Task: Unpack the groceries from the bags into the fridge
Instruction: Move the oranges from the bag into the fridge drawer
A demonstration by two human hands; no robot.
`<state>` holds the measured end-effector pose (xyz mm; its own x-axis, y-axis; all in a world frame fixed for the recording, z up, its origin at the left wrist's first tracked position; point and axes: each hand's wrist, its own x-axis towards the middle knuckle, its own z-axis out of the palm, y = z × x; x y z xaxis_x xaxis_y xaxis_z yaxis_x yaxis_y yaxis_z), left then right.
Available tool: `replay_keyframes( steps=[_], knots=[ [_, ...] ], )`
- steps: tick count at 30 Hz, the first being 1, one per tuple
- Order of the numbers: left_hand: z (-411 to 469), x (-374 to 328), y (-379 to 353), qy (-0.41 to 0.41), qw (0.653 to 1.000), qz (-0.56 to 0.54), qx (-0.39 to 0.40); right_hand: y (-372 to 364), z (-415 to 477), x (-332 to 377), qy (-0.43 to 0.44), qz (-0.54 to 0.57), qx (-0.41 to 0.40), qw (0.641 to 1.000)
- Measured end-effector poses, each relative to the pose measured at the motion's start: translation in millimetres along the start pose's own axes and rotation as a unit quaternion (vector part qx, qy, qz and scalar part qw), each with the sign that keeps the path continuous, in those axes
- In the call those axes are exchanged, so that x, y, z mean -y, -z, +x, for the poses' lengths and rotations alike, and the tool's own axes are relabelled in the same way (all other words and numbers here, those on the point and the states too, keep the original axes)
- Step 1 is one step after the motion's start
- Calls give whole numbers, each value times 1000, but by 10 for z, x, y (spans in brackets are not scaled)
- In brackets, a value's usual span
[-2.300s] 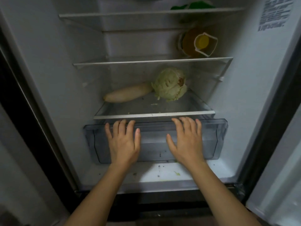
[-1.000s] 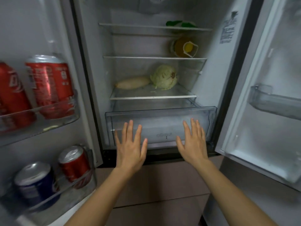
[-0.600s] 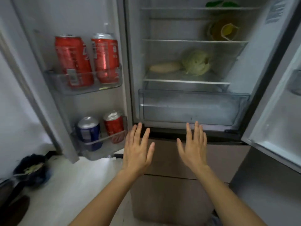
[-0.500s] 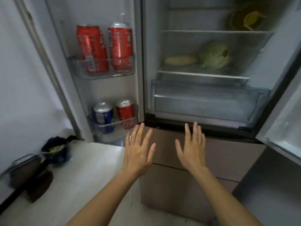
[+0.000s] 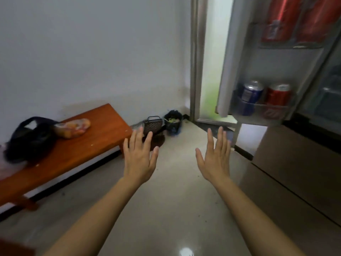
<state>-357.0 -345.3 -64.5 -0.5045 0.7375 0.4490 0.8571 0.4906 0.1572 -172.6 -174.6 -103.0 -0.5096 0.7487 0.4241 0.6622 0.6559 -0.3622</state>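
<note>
A black bag [image 5: 30,139] lies on a low orange-brown bench [image 5: 77,152] at the left, with a clear bag of orange-yellow produce [image 5: 73,127] beside it. The open fridge door [image 5: 258,71] stands at the upper right, holding red cans [image 5: 280,19] on its upper shelf and a blue can [image 5: 250,95] and a red can [image 5: 277,97] on the lower one. My left hand [image 5: 140,157] and my right hand [image 5: 215,157] hover over the floor with fingers spread, holding nothing, apart from the bench and the fridge.
In the far corner by the wall stand a dark perforated dustpan [image 5: 154,123] and a small black bin [image 5: 173,120] with scraps. The fridge's brown lower drawers [image 5: 295,172] run along the right. Pale tiled floor [image 5: 166,209] stretches between bench and fridge.
The view has swung left from the fridge interior to the bench with the bags. Both hands came off the crisper drawer and stay open in front of me.
</note>
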Motion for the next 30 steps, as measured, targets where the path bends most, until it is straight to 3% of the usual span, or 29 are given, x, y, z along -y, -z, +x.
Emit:
replay_keyframes(
  steps=[5, 14, 24, 30],
  knots=[
    [-185, 1218, 272, 104, 994, 42, -7, -594, 285, 1053, 99, 9, 29, 995],
    [-324, 3171, 451, 241, 967, 70, 35, -1684, 707, 2709, 174, -4, 111, 978],
    [210, 4341, 54, 291, 950, 76, 89, -2780, 1383, 3673, 210, 37, 167, 963],
    [1082, 5187, -287, 310, 938, 107, 111, -3663, 2325, 4255, 213, 90, 207, 951]
  ],
)
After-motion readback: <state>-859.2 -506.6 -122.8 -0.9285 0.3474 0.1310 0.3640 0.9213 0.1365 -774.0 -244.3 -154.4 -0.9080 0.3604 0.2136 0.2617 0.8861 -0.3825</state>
